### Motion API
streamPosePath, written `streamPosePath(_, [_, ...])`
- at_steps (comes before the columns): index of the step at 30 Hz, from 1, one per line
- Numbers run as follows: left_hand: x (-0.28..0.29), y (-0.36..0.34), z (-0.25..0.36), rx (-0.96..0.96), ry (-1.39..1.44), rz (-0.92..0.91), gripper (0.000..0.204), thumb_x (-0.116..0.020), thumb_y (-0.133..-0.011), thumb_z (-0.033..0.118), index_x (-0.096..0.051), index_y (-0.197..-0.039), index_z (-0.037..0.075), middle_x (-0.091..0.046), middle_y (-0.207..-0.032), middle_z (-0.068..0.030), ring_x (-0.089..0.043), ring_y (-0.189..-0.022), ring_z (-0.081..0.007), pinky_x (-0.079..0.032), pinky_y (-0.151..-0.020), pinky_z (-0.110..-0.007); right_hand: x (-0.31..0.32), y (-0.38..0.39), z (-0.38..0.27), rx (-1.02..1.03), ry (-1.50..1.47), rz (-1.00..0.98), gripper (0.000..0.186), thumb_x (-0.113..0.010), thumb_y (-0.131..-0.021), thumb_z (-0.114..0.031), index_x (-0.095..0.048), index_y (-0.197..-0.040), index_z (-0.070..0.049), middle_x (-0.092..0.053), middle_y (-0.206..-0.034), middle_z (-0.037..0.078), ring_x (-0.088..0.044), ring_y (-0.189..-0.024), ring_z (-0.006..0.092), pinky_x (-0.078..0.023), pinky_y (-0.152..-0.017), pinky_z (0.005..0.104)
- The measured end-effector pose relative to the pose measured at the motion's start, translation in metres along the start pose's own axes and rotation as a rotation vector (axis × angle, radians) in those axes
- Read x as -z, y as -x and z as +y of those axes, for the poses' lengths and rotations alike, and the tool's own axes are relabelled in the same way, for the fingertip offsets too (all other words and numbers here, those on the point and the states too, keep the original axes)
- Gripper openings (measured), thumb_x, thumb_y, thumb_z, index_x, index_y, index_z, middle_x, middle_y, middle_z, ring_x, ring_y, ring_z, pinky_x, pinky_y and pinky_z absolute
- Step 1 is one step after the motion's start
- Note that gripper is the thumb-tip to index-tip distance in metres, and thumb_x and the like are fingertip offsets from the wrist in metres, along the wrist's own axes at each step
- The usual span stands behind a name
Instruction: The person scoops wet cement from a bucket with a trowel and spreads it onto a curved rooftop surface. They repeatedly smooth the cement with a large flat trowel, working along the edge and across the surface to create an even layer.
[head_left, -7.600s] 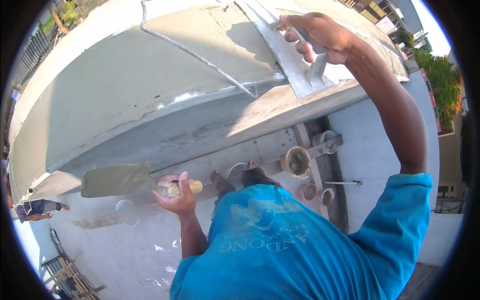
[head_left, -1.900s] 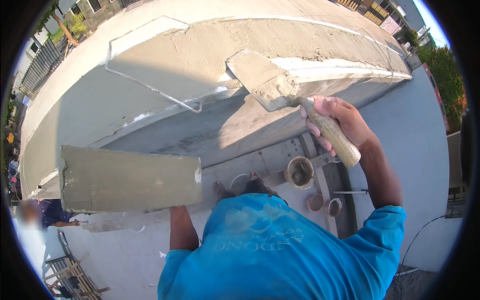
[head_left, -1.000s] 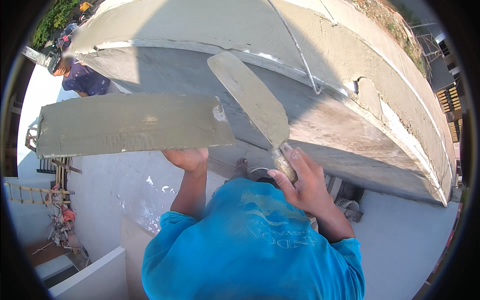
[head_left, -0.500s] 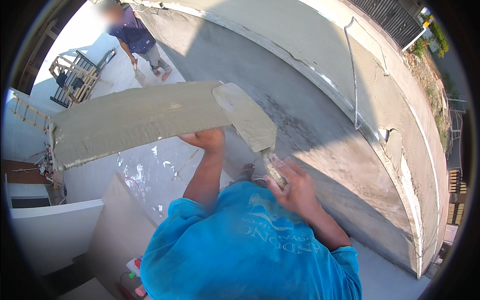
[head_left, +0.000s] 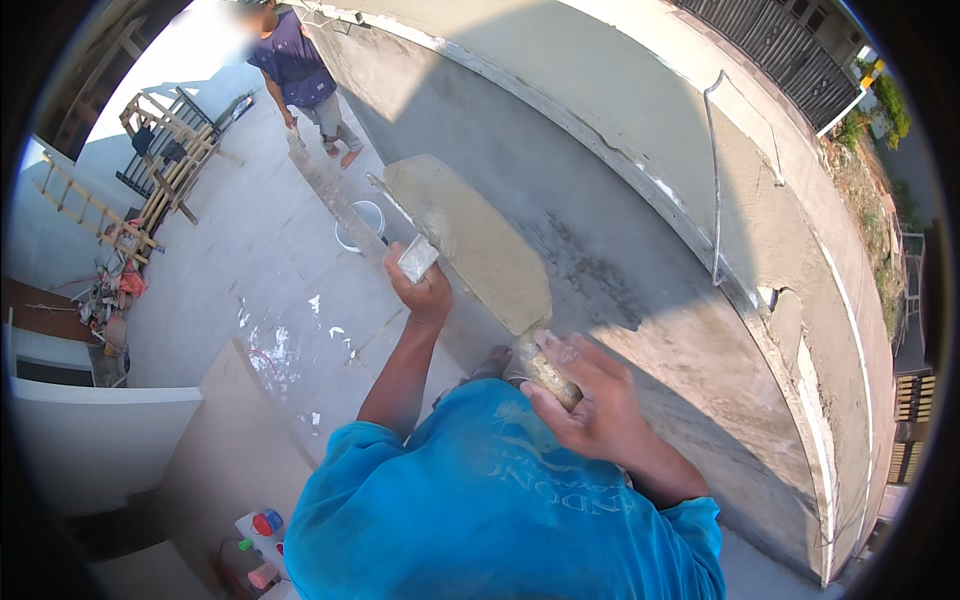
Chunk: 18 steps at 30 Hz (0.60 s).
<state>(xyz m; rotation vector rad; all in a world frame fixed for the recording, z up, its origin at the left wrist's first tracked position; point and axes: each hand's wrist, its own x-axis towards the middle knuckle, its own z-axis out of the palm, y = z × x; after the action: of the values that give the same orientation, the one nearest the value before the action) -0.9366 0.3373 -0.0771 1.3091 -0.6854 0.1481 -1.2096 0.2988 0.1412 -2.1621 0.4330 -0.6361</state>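
My left hand grips a long, narrow plastering board, now turned edge-on and reaching away toward the upper left. A pale, squared block shows at my fingers; how it joins the board is unclear. In my right hand, fingers wrap the handle of a trowel. Its broad blade points up and left, coated in wet grey mortar. The blade lies close beside the board; whether they touch I cannot tell. A thin strip shows along the blade's left edge.
A low plastered wall curves along my right, with a bent metal rod on its top. Ahead stands a co-worker. A white bucket sits on the floor behind the board. Wooden trestles and a ladder are at left.
The board in my left hand has turned from its wide mortar-covered face to its edge and swung upward, uncovering the bucket. The trowel blade no longer overlaps that face.
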Motion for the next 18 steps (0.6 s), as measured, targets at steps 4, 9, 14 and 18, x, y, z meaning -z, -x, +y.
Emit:
streamPosePath(4, [0.005,0.013,-0.002,0.026,-0.144,0.077,0.035,-0.064,-0.093,0.012,-0.047,-0.121,-0.003,-0.056,-0.097,-0.0081,-0.058,-0.084,-0.0217,-0.048,-0.075,-0.037,0.013,-0.010,0.001,0.094,-0.170,0.055,0.054,-0.076,-0.086,-0.008,-0.057,-0.136,0.001,-0.064,-0.093,0.015,-0.064,-0.072,0.0230,-0.052,-0.064,0.0334])
streamPosePath(9, [-0.003,-0.006,0.062,0.275,0.468,0.116,0.045,-0.056,-0.100,0.036,-0.046,-0.128,0.003,-0.055,-0.103,-0.0066,-0.054,-0.093,-0.0164,-0.046,-0.085,-0.033,0.031,-0.012,0.001,-0.235,-0.819,-0.057,0.058,-0.065,-0.094,-0.020,-0.043,-0.143,0.003,-0.063,-0.099,0.014,-0.062,-0.076,0.0202,-0.052,-0.068,0.0332])
streamPosePath(14, [-0.018,-0.035,0.101,0.336,0.900,0.096,0.047,-0.062,-0.097,0.032,-0.048,-0.133,0.006,-0.057,-0.116,-0.0041,-0.054,-0.106,-0.0182,-0.042,-0.099,-0.038,0.027,-0.030,0.010,-0.316,-1.103,-0.156,0.057,-0.052,-0.102,-0.045,-0.042,-0.132,0.002,-0.057,-0.087,0.016,-0.058,-0.055,0.0177,-0.051,-0.046,0.0309])
streamPosePath(18, [-0.008,-0.028,0.085,0.139,0.924,-0.173,0.047,-0.064,-0.096,0.024,-0.048,-0.137,0.007,-0.054,-0.131,-0.0055,-0.050,-0.124,-0.0219,-0.036,-0.111,-0.045,0.007,-0.043,0.015,-0.291,-1.347,-0.249,0.047,-0.046,-0.105,-0.043,-0.044,-0.123,0.000,-0.053,-0.079,0.015,-0.054,-0.041,0.0195,-0.048,-0.033,0.0316])
